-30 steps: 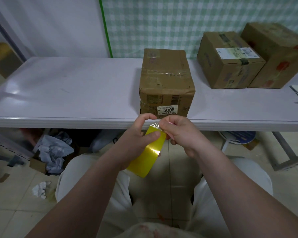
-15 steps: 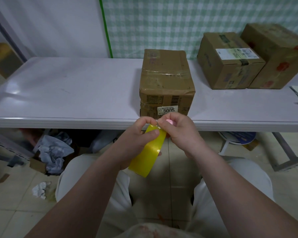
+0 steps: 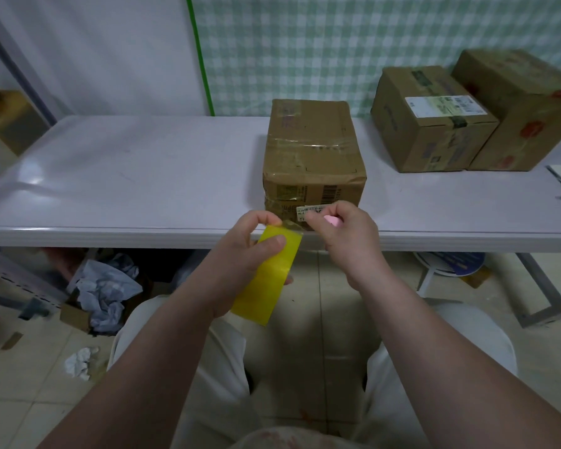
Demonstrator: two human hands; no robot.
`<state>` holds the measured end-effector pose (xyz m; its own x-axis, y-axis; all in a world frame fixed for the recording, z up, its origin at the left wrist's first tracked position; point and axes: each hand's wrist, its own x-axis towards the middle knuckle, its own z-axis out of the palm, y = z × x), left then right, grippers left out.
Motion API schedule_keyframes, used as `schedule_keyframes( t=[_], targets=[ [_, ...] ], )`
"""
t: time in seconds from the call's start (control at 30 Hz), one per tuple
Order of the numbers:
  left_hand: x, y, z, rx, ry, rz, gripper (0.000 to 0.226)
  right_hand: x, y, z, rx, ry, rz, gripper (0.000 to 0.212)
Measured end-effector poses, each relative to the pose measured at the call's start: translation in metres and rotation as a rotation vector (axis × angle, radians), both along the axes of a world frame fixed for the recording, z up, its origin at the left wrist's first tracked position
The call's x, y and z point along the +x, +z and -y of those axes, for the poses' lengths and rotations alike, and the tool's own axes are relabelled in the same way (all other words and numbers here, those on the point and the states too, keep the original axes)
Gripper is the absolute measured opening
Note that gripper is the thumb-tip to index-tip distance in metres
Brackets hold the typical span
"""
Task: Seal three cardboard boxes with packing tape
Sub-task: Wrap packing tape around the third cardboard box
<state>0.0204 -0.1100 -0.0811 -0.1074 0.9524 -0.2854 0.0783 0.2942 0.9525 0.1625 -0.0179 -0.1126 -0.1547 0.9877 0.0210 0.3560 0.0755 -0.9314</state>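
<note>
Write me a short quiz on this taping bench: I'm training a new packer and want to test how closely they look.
1. How many cardboard boxes stand on the table?
2. The right hand pinches: A) the loose tape end B) a box flap C) a sheet of paper.
3. True or false: the left hand lies flat on the table.

Key: 1. Three. 2. A. 3. False: it grips the yellow tape roll.
</note>
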Motion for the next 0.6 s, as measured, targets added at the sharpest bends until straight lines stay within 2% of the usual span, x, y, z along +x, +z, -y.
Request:
schedule_keyframes(
  t=[0.13, 0.27, 0.4, 0.6],
  targets=[
    [-0.016, 0.0, -0.009, 0.028, 0.124, -0.143, 0.015, 0.006, -0.005, -0.008, -0.113, -0.015, -0.029, 0.014],
    [-0.03, -0.005, -0.028, 0.151, 0.291, -0.544, 0.023, 0.011, -0.01, -0.014, -0.18, -0.014, 0.045, 0.014],
    [-0.039, -0.008, -0.049, 0.198, 0.3, -0.916, 0.033, 0.018, -0.016, -0.02, -0.207, -0.036, 0.139, 0.014],
    [-0.049, -0.026, -0.081, 0.057, 0.232, -1.216, 0.044, 0.03, -0.026, -0.03, -0.205, -0.161, 0.201, 0.01]
  ],
)
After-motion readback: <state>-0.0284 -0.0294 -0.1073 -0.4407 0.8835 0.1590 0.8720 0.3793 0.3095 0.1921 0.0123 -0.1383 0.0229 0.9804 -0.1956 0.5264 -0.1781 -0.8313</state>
